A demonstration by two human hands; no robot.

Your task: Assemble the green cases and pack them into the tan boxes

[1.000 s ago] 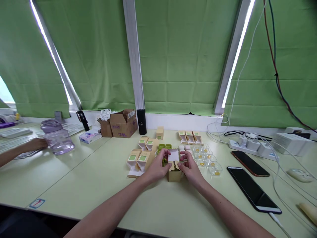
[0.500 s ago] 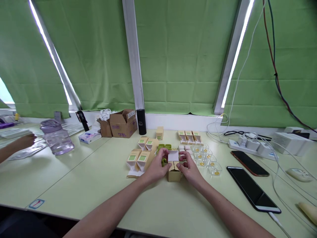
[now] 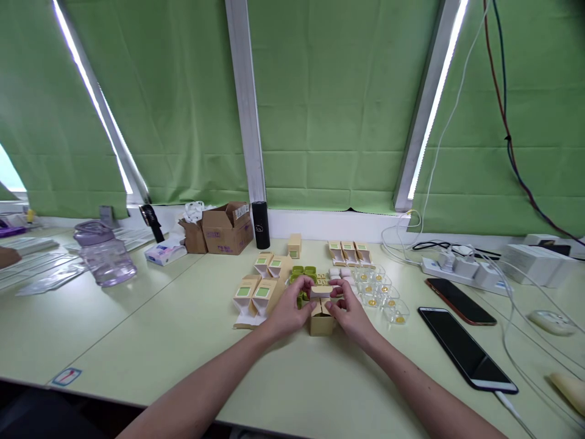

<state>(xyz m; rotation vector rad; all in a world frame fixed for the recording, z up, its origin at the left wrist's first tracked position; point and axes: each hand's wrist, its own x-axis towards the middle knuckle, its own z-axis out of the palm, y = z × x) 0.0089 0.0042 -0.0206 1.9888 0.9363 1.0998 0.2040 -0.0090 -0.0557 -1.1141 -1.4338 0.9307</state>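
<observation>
A small tan carton (image 3: 322, 322) stands upright on the pale green table (image 3: 183, 341) in front of me. My left hand (image 3: 289, 309) grips its left side, with fingertips pinching the white top flap (image 3: 321, 291). My right hand (image 3: 350, 311) holds the right side and pinches the same flap, which is folded down almost level over the opening. Just behind my hands sit small green pots (image 3: 304, 270).
Open tan cartons (image 3: 256, 297) lie left of my hands; more cartons (image 3: 350, 252) and clear cups with yellow pieces (image 3: 381, 291) lie right. Two phones (image 3: 466, 350), a power strip (image 3: 457, 266), cardboard boxes (image 3: 226, 228), a black cylinder (image 3: 261, 224) and a purple jug (image 3: 104, 253) stand around. Another person's hand (image 3: 7, 256) shows far left.
The white flap, upright a second ago, has been folded down over the carton. The other person's hand at far left has drawn back from the purple jug.
</observation>
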